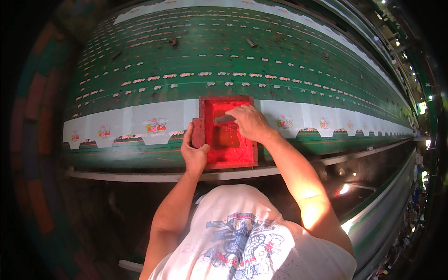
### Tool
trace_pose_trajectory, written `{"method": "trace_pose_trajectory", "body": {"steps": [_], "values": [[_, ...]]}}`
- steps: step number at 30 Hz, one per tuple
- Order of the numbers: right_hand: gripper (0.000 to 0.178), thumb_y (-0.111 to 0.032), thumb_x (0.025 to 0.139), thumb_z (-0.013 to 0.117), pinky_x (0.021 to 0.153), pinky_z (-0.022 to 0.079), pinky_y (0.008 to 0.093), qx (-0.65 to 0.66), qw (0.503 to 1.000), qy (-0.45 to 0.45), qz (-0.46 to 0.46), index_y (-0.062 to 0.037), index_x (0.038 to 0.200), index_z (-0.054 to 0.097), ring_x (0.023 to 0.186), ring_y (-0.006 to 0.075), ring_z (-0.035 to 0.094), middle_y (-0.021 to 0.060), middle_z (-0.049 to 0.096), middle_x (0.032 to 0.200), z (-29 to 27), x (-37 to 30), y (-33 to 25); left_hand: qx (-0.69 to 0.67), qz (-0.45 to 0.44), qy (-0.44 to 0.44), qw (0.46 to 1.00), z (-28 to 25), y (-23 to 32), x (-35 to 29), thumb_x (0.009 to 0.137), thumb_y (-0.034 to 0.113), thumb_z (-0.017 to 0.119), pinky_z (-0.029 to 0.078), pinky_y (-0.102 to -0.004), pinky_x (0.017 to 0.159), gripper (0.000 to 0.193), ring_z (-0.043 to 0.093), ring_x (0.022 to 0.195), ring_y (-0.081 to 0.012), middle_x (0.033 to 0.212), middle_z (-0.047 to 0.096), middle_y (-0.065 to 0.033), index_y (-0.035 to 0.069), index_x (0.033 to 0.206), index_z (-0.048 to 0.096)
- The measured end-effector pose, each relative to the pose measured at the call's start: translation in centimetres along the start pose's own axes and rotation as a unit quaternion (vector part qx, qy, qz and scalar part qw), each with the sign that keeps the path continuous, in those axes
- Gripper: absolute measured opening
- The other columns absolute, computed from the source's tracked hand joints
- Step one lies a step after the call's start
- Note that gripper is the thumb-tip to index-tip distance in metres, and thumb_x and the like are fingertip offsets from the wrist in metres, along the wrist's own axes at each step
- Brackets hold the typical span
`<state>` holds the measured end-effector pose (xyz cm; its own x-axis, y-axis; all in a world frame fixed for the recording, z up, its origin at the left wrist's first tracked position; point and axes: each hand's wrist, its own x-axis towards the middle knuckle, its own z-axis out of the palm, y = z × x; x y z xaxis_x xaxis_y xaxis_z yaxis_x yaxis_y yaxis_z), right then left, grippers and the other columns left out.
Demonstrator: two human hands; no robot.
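A red-stained screen printing frame (pixel 254 154) lies over a row of white fabric pieces (pixel 179 112) on a long green table. Red ink coats the mesh, with a darker rectangular patch in its middle. My left hand (pixel 194 151) grips the reddish block-like handle (pixel 198 133) on the frame's left side, fingers wrapped round it. Inside the frame, my right hand (pixel 249 122) holds a squeegee (pixel 225 119) by its top, near the upper part of the mesh. Cartoon prints in red and yellow (pixel 156 125) show on the fabric to the left, and fainter ones on the right.
The green table (pixel 154 56) carries rows of small printed marks and a few small dark blocks (pixel 173 41). A pale rail (pixel 158 176) runs along its near edge. Another white strip (pixel 196 4) lies at the far side. A second long table (pixel 382 219) stands at the right.
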<state>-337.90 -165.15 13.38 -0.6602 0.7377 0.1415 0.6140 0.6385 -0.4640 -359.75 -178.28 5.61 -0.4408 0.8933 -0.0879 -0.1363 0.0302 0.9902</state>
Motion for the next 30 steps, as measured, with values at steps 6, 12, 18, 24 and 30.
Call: {"method": "trace_pose_trajectory", "body": {"steps": [6, 12, 18, 24, 30], "values": [[0.048, 0.009, 0.092, 0.067, 0.115, 0.052, 0.0568, -0.012, 1.0, 0.006, 0.025, -0.0117, 0.135, 0.077, 0.127, 0.0373, 0.07, 0.0122, 0.077, 0.132, 0.4, 1.6, 1.4, 0.009, 0.003, 0.013, 1.0, 0.2, -0.3, 0.0, 0.074, -0.017, 0.066, 0.043, -0.035, 0.128, 0.098, 0.055, 0.154, -0.0234, 0.17, 0.055, -0.019, -0.011, 0.17, 0.045], [0.056, 0.011, 0.089, 0.065, 0.113, 0.051, 0.0532, 0.023, 0.999, 0.036, -0.009, -0.0151, 0.136, 0.08, 0.123, 0.0334, 0.07, 0.0081, 0.077, 0.126, 1.4, 0.2, 1.8, 0.001, -0.019, 0.008, 1.0, 0.1, -0.1, 0.0, 0.075, -0.018, 0.065, 0.039, -0.0357, 0.131, 0.098, 0.052, 0.159, -0.0246, 0.173, 0.053, -0.0201, -0.01, 0.17, 0.044], [0.052, 0.005, 0.088, 0.071, 0.107, 0.051, 0.051, -0.003, 0.997, 0.081, -0.009, -0.0153, 0.134, 0.081, 0.121, 0.0311, 0.069, 0.0067, 0.076, 0.123, 3.2, -0.6, 1.1, 0.011, -0.012, 0.001, 1.0, 0.0, 0.0, 0.2, 0.076, -0.019, 0.065, 0.04, -0.0362, 0.131, 0.099, 0.052, 0.158, -0.0246, 0.173, 0.052, -0.0197, -0.01, 0.171, 0.042], [0.058, 0.005, 0.08, 0.072, 0.104, 0.052, 0.0487, -0.047, 0.996, 0.082, -0.005, -0.0122, 0.135, 0.08, 0.115, 0.0335, 0.069, 0.0087, 0.075, 0.128, 4.1, -4.0, -1.9, 0.019, -0.003, -0.006, 1.0, 0.1, 0.5, -0.3, 0.079, -0.019, 0.069, 0.04, -0.0384, 0.132, 0.098, 0.051, 0.159, -0.0258, 0.174, 0.05, -0.0196, -0.008, 0.172, 0.041], [0.057, 0.005, 0.081, 0.071, 0.099, 0.053, 0.0479, -0.042, 0.996, 0.074, -0.012, -0.0117, 0.135, 0.08, 0.115, 0.0317, 0.069, 0.0097, 0.075, 0.127, 4.7, -8.2, -5.5, -0.008, -0.008, -0.023, 1.0, -0.6, 0.0, -0.2, 0.082, -0.016, 0.074, 0.034, -0.042, 0.136, 0.097, 0.045, 0.163, -0.0288, 0.176, 0.048, -0.0219, -0.007, 0.173, 0.04]]}}
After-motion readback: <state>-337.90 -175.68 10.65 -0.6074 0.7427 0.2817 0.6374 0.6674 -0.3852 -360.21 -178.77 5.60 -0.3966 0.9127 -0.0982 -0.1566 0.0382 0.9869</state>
